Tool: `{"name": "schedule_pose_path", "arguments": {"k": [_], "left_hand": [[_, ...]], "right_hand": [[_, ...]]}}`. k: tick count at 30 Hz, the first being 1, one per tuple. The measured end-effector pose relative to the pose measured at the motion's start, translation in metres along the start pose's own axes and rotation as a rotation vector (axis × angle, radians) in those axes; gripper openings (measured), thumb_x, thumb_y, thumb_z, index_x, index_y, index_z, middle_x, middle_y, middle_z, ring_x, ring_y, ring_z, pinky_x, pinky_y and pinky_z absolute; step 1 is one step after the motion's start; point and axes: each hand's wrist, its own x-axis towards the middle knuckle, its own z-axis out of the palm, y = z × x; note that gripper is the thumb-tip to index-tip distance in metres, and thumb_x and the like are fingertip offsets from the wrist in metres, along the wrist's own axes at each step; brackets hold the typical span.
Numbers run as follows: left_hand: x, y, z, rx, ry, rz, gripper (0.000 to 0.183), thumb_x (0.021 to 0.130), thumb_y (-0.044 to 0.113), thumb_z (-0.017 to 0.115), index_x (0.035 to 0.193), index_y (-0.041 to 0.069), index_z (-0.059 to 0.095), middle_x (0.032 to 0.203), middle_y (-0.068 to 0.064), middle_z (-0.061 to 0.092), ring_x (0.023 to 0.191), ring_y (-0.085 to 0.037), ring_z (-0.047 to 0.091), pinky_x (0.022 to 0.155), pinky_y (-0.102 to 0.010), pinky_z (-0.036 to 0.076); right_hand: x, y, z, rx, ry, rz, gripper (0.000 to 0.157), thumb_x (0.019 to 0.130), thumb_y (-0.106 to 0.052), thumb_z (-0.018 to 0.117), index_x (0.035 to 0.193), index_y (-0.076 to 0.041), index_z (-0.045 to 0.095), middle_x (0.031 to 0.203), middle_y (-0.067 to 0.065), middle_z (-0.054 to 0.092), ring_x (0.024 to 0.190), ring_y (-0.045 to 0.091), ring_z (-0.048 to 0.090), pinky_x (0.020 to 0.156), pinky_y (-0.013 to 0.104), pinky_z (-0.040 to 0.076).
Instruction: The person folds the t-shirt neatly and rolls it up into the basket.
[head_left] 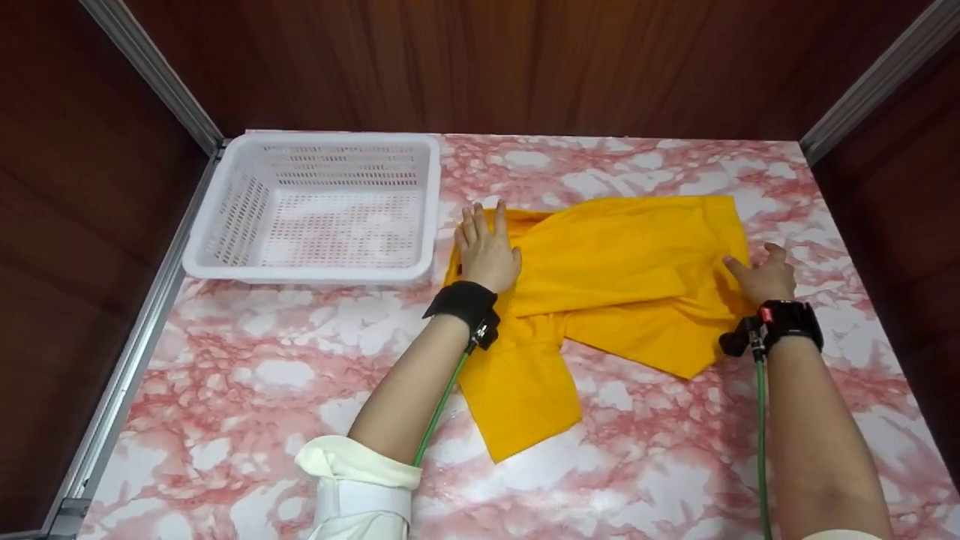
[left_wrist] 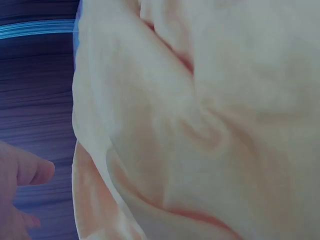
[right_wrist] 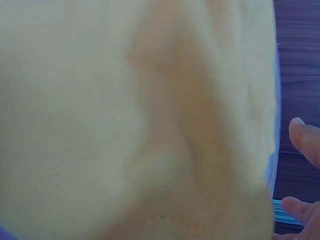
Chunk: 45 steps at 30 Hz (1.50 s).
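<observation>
A yellow garment [head_left: 622, 255], by its look a T-shirt, lies folded over and creased on the table in the head view. One sleeve-like flap [head_left: 525, 405] reaches toward the near side. My left hand [head_left: 487, 251] rests on the garment's left end with its fingers straight. At the right edge, my right hand [head_left: 765, 277] has its fingers spread, the thumb by the cloth; whether it touches is unclear. In the left wrist view pale-looking cloth [left_wrist: 165, 125] fills most of the picture, part of the hand [left_wrist: 20, 185] at the left. Blurred cloth [right_wrist: 100, 115] likewise dominates the right wrist view.
A white perforated plastic basket [head_left: 431, 210] stands at the back left, just left of the garment. The table [head_left: 285, 420] has a red and white marbled top. Dark wood-grain panels [head_left: 480, 67] with metal edge strips close in the back and both sides.
</observation>
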Motion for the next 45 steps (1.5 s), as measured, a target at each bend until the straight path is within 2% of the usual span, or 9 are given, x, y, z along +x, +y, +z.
{"name": "schedule_pose_path", "arguments": {"k": [8, 13, 19, 24, 27, 31, 37, 41, 45], "left_hand": [[0.030, 0.006, 0.009, 0.053, 0.049, 0.074, 0.063, 0.088, 0.023, 0.049, 0.143, 0.019, 0.017, 0.146, -0.019, 0.015, 0.135, -0.036, 0.003, 0.108, -0.049, 0.007], [0.044, 0.005, 0.012, 0.108, 0.064, 0.150, 0.056, 0.090, 0.018, 0.045, 0.141, 0.021, 0.023, 0.145, -0.016, 0.021, 0.136, -0.034, 0.007, 0.108, -0.048, 0.009], [0.060, 0.002, 0.019, 0.181, 0.039, 0.272, 0.051, 0.091, 0.027, 0.049, 0.138, 0.022, 0.031, 0.143, -0.010, 0.030, 0.135, -0.029, 0.016, 0.108, -0.047, 0.011], [0.067, 0.005, 0.028, 0.239, 0.002, 0.337, 0.044, 0.094, 0.010, 0.038, 0.136, 0.024, 0.035, 0.136, -0.009, 0.039, 0.128, -0.029, 0.030, 0.106, -0.048, 0.019], [0.069, 0.007, 0.033, 0.263, 0.020, 0.344, 0.043, 0.094, 0.005, 0.035, 0.133, 0.023, 0.038, 0.124, -0.009, 0.048, 0.116, -0.027, 0.040, 0.097, -0.042, 0.030], [0.072, 0.007, 0.044, 0.267, 0.078, 0.326, 0.030, 0.095, 0.023, 0.040, 0.124, 0.018, 0.047, 0.109, -0.008, 0.054, 0.100, -0.026, 0.047, 0.080, -0.035, 0.035], [0.075, 0.001, 0.056, 0.242, 0.143, 0.321, 0.032, 0.088, 0.041, 0.047, 0.102, 0.013, 0.057, 0.089, -0.007, 0.062, 0.083, -0.025, 0.059, 0.073, -0.034, 0.045], [0.081, -0.002, 0.054, 0.192, 0.118, 0.350, 0.029, 0.089, 0.038, 0.048, 0.094, 0.012, 0.060, 0.078, -0.007, 0.065, 0.073, -0.023, 0.063, 0.063, -0.037, 0.049], [0.088, -0.008, 0.044, 0.085, 0.147, 0.281, 0.025, 0.092, 0.031, 0.045, 0.092, 0.010, 0.060, 0.075, -0.007, 0.065, 0.070, -0.026, 0.063, 0.061, -0.039, 0.050]], "right_hand": [[0.009, -0.008, 0.011, -0.099, -0.015, 0.022, 0.095, 0.079, -0.062, 0.044, 0.143, -0.008, 0.000, 0.141, 0.033, 0.004, 0.124, 0.051, 0.013, 0.098, 0.062, 0.019], [0.013, -0.017, 0.018, -0.150, 0.004, -0.049, 0.093, 0.080, -0.062, 0.043, 0.142, -0.006, 0.001, 0.142, 0.032, -0.008, 0.127, 0.051, -0.005, 0.098, 0.065, 0.009], [0.019, -0.033, 0.036, -0.230, 0.082, -0.184, 0.083, 0.083, -0.060, 0.041, 0.142, -0.010, 0.013, 0.144, 0.026, -0.015, 0.128, 0.048, -0.018, 0.097, 0.066, -0.004], [0.023, -0.040, 0.052, -0.320, 0.022, -0.247, 0.084, 0.081, -0.067, 0.035, 0.143, -0.016, 0.010, 0.144, 0.023, -0.020, 0.126, 0.046, -0.024, 0.093, 0.068, -0.010], [0.024, -0.044, 0.059, -0.342, -0.038, -0.241, 0.087, 0.079, -0.071, 0.032, 0.144, -0.019, 0.007, 0.143, 0.022, -0.023, 0.125, 0.045, -0.028, 0.088, 0.070, -0.015], [0.026, -0.043, 0.063, -0.343, -0.076, -0.227, 0.087, 0.078, -0.072, 0.030, 0.144, -0.022, 0.004, 0.143, 0.020, -0.025, 0.124, 0.043, -0.031, 0.084, 0.070, -0.019], [0.027, -0.039, 0.067, -0.342, -0.108, -0.220, 0.088, 0.077, -0.074, 0.029, 0.144, -0.025, 0.001, 0.143, 0.019, -0.027, 0.123, 0.043, -0.032, 0.081, 0.071, -0.021], [0.029, -0.039, 0.066, -0.358, -0.135, -0.216, 0.089, 0.077, -0.074, 0.030, 0.144, -0.024, 0.001, 0.143, 0.019, -0.026, 0.123, 0.044, -0.031, 0.080, 0.072, -0.020], [0.032, -0.040, 0.065, -0.388, -0.163, -0.208, 0.091, 0.076, -0.075, 0.031, 0.144, -0.023, 0.000, 0.142, 0.021, -0.026, 0.123, 0.046, -0.030, 0.079, 0.073, -0.019]]}}
